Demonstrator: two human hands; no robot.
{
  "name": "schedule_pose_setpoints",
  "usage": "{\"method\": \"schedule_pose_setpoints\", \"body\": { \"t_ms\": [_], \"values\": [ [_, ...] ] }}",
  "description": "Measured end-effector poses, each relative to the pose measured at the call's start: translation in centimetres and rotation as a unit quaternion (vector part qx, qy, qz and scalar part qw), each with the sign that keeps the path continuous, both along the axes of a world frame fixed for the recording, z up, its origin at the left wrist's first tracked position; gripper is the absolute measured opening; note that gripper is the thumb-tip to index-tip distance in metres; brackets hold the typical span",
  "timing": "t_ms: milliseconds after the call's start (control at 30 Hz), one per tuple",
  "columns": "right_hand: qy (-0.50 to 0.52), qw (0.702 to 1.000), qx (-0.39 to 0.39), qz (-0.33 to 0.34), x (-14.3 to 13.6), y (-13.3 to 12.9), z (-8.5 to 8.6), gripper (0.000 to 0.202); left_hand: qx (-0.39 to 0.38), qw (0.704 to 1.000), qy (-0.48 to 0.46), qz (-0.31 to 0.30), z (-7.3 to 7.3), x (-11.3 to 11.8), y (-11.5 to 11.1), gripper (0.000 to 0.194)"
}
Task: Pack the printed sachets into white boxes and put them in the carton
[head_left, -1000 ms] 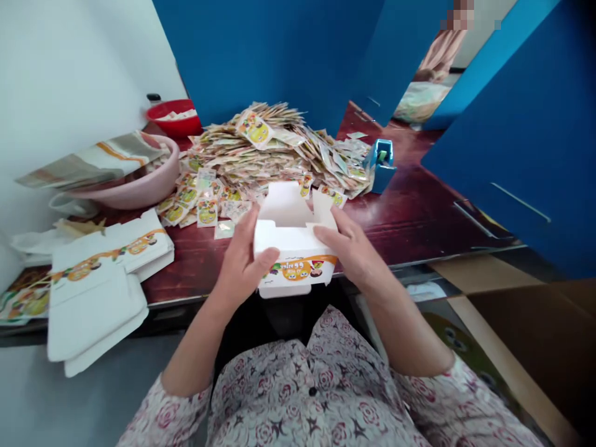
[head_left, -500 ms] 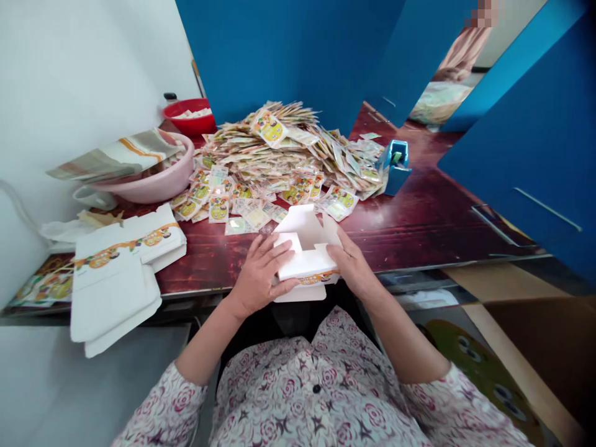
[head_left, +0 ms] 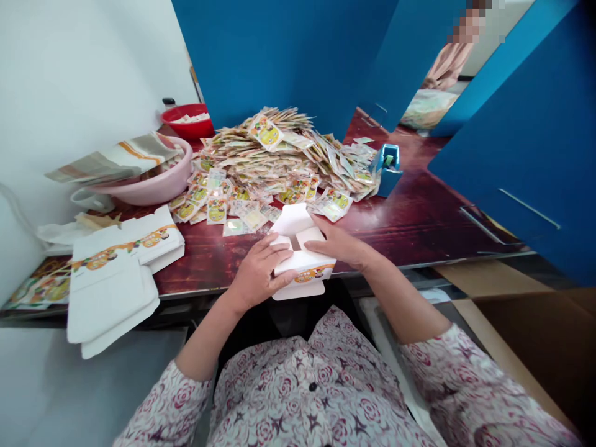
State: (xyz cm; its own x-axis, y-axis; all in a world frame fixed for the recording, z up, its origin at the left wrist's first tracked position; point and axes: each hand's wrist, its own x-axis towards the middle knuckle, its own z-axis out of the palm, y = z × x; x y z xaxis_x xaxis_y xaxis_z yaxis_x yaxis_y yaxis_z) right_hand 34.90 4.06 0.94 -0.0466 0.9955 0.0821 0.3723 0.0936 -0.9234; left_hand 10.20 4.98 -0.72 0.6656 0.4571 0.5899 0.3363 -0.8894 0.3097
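A small white box (head_left: 305, 261) with an orange printed strip is at the table's front edge. One large flap stands up at its back, another hangs at the front, and the side flaps are folded inward over the opening. My left hand (head_left: 261, 273) grips its left side, fingers on the left flap. My right hand (head_left: 338, 242) holds the right side, its fingers pressing the right flap. Beyond the box lies a big heap of small printed packets (head_left: 261, 155). Flat unfolded white cartons (head_left: 107, 298) are stacked at the left.
A pink basin (head_left: 162, 183) with a striped cloth and a red bowl (head_left: 193, 129) stand back left, near a white cup (head_left: 92, 200). A blue tape dispenser (head_left: 389, 177) sits right of the heap. Blue panels (head_left: 288, 56) rise behind. A person's sleeve (head_left: 449, 65) shows at upper right.
My right hand has moved up and left over the box, and the right flap is now folded inward. My left hand keeps its hold. The view has shifted slightly.
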Motion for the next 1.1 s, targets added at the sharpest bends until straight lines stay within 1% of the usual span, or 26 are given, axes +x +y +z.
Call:
{"method": "schedule_pose_setpoints", "body": {
  "t_ms": [100,167,200,233,333,367,400,433,467,533,567,600,667,700,733,800,867,933,1000,1067,1100],
  "values": [
    [-0.061,0.998,-0.017,0.022,0.2,0.1,0.1,0.077,-0.002,1.0,-0.009,-0.006,0.0,0.2,0.2,0.033],
    [-0.068,0.997,-0.018,0.03,0.2,-0.3,0.5,0.082,0.002,1.0,-0.011,-0.008,0.0,0.3,0.3,0.033],
    [-0.055,0.998,-0.021,0.036,0.2,-0.6,0.8,0.081,0.002,1.0,-0.01,-0.01,0.0,0.4,0.3,0.034],
    [-0.032,0.998,-0.026,0.045,0.1,-0.9,1.1,0.077,0.001,1.0,-0.011,-0.015,0.0,0.5,0.4,0.034],
    [0.062,0.995,-0.037,0.073,-0.3,-1.6,2.1,0.05,-0.01,0.999,-0.026,-0.039,-0.2,0.6,0.3,0.036],
    [0.081,0.993,-0.033,0.076,-0.4,-1.6,2.4,0.043,-0.013,0.998,-0.039,-0.04,-0.4,0.7,0.2,0.037],
    [0.09,0.993,-0.026,0.075,-0.5,-1.5,2.6,0.044,-0.016,0.998,-0.056,-0.032,-0.7,0.7,0.1,0.04],
    [0.09,0.993,-0.02,0.069,-0.4,-1.3,2.8,0.048,-0.024,0.997,-0.077,-0.012,-1.0,0.7,0.0,0.046],
    [0.081,0.994,-0.023,0.066,-0.4,-1.1,3.0,0.052,-0.037,0.994,-0.101,0.015,-1.4,0.7,-0.1,0.057],
    [0.049,0.994,-0.056,0.081,-0.1,-0.3,3.4,0.052,-0.101,0.982,-0.148,0.066,-2.1,0.9,0.0,0.088],
    [0.027,0.992,-0.076,0.098,0.1,0.1,3.5,0.047,-0.154,0.972,-0.162,0.073,-2.4,1.0,0.1,0.102],
    [0.0,0.989,-0.088,0.119,0.3,0.5,3.6,0.042,-0.218,0.959,-0.168,0.066,-2.6,1.2,0.2,0.112],
    [-0.077,0.981,-0.08,0.16,0.5,1.2,3.8,0.038,-0.339,0.925,-0.167,0.021,-2.9,1.5,0.4,0.121],
    [-0.121,0.975,-0.065,0.175,0.6,1.5,3.8,0.04,-0.381,0.909,-0.168,0.0,-2.9,1.7,0.5,0.122],
    [-0.165,0.967,-0.054,0.185,0.5,1.7,3.9,0.043,-0.407,0.897,-0.172,-0.014,-2.9,1.8,0.6,0.123],
    [-0.241,0.951,-0.047,0.186,0.2,1.9,3.9,0.048,-0.422,0.886,-0.191,-0.021,-2.8,2.0,0.6,0.126],
    [-0.304,0.936,-0.048,0.169,-0.2,1.9,3.9,0.051,-0.421,0.883,-0.206,-0.022,-2.8,2.1,0.6,0.13],
    [-0.347,0.925,-0.043,0.15,-0.5,1.8,3.9,0.054,-0.423,0.881,-0.21,-0.016,-3.0,2.0,0.6,0.132],
    [-0.346,0.926,-0.03,0.145,-0.5,1.6,3.9,0.057,-0.427,0.879,-0.21,-0.01,-3.2,1.9,0.7,0.134],
    [-0.314,0.939,-0.017,0.142,-0.6,1.3,3.7,0.059,-0.425,0.881,-0.207,-0.018,-3.4,1.9,0.7,0.135],
    [-0.31,0.942,-0.013,0.13,-0.6,1.2,3.6,0.058,-0.418,0.885,-0.207,-0.023,-3.5,1.9,0.7,0.134]
  ]
}}
